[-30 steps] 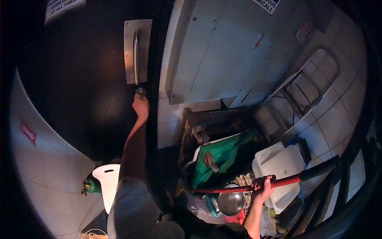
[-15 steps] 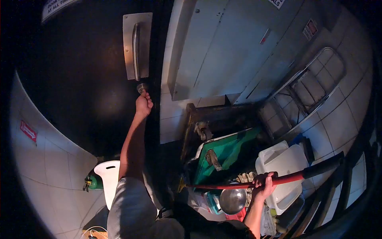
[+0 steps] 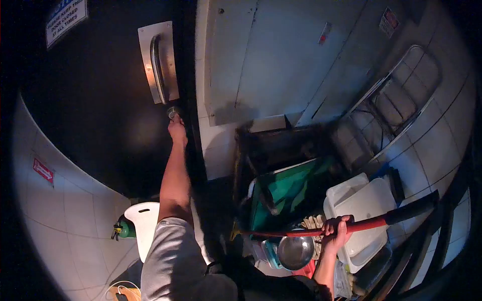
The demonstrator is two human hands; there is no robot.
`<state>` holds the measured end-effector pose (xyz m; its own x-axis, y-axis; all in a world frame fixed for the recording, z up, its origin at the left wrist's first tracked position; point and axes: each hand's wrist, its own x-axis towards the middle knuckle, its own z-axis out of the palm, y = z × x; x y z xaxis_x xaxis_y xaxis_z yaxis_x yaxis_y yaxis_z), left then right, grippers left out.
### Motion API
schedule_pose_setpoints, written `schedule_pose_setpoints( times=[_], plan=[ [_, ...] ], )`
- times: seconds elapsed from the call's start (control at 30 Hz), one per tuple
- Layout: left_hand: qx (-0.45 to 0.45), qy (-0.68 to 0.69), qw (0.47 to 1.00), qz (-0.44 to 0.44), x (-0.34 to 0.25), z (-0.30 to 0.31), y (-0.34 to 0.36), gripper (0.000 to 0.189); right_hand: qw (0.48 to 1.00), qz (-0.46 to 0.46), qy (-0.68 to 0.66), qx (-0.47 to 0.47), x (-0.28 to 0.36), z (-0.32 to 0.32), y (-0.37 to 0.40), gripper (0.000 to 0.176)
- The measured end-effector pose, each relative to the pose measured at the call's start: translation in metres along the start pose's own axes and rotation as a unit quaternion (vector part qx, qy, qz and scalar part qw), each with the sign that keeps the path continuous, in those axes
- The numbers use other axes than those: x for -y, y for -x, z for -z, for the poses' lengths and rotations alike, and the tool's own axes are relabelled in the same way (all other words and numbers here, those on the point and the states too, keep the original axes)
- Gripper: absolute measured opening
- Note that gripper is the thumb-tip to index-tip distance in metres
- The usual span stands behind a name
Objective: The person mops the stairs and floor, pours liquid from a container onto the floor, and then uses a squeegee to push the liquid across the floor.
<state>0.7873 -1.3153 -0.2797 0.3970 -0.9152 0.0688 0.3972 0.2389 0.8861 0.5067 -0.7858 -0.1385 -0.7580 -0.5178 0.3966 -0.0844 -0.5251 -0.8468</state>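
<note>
Left hand (image 3: 177, 131): curled at the round knob (image 3: 172, 112) (exact grip, cannot tell).
Right hand (image 3: 337, 234): closed around the red pole (image 3: 369, 224), over white bins (image 3: 370, 200).
Knob: just below the steel handle (image 3: 157, 67); apparently being worked, calls for steady fingers.

White sign (image 3: 67, 22) on the dark door (image 3: 100, 115), dark caps: "PLEASE KEEP THIS DOOR CLOSED AT ALL TIMES", w/ a blue line above it cut off by the pic edge, so n/a. Red sign (image 3: 43, 171) on the tiled wall (image 3: 47, 215) has a white arrow, no legible txt. Grey cabinet (image 3: 281, 60) has a small red-and-white label (image 3: 324, 34) plus a red-topped notice (image 3: 388, 22), both too small/blurry to read.
</note>
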Motion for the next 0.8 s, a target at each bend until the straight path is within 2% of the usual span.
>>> schedule_pose_setpoints(
  times=[0.1, 0.23, 0.3, 0.4, 0.5, 0.6, 0.7, 0.77, 0.8],
  plan=[
    [0.04, 0.033, 0.993, 0.103, -0.006, 0.003, -0.001, 0.027, 1.0, -0.009, 0.003, -0.008, 0.001, -0.002, -0.008, 0.022],
    [0.031, 0.013, 0.996, 0.088, -0.016, 0.005, 0.012, 0.03, 0.999, -0.035, -0.024, 0.015, 0.002, 0.008, -0.004, 0.025],
    [0.021, 0.027, 0.997, 0.071, -0.008, 0.006, 0.021, 0.03, 1.0, -0.011, -0.011, 0.019, 0.002, 0.005, -0.002, 0.023],
    [-0.023, 0.049, 0.988, 0.144, -0.019, -0.008, 0.025, 0.029, 1.0, -0.005, -0.015, 0.023, 0.003, 0.007, 0.001, 0.024],
    [0.013, 0.101, 0.977, 0.187, -0.025, -0.01, 0.013, 0.026, 1.0, 0.002, -0.012, 0.024, 0.002, 0.006, 0.001, 0.023],
    [-0.011, -0.048, 0.987, 0.156, -0.034, -0.017, 0.013, 0.027, 1.0, 0.001, -0.011, 0.029, 0.002, -0.002, -0.002, 0.025],
    [-0.05, -0.007, 0.99, 0.133, -0.023, -0.021, 0.007, 0.029, 0.999, -0.033, -0.028, 0.007, 0.003, -0.001, -0.002, 0.029],
    [-0.057, -0.183, 0.981, -0.041, 0.017, -0.003, -0.007, 0.032, 0.999, -0.033, -0.03, 0.01, 0.004, 0.002, -0.001, 0.026],
    [-0.055, -0.231, 0.968, -0.086, 0.015, -0.002, -0.005, 0.032, 0.999, -0.035, -0.03, 0.004, 0.004, 0.006, 0.001, 0.026]
  ],
)
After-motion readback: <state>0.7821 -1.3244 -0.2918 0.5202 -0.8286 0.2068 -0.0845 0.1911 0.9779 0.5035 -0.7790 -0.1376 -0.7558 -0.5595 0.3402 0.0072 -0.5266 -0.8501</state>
